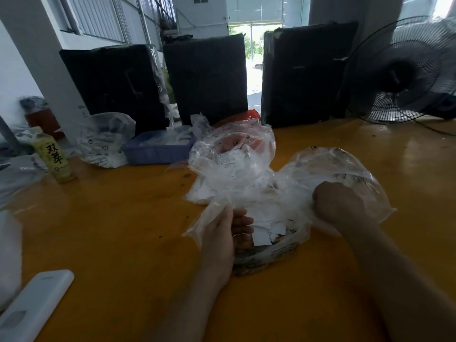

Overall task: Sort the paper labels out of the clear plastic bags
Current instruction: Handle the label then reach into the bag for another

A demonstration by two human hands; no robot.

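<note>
the left hand [219,233] is pinching open the near clear bag [271,250] on the desk [123,218]; the right hand [343,203] is fisted around bunched plastic. paper labels [261,234] are lying loose inside. tugging unevenly is risking spilling labels across the desk.

Head view, down over table [123,218]

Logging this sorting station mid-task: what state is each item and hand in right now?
Left hand: gripping the bag's edge.
Right hand: fisted on the plastic.
Clear plastic bag: open, paper labels inside.
Blue tray: holding white papers.
Bottle: upright.
Fan: spinning or not, cannot tell.
</note>
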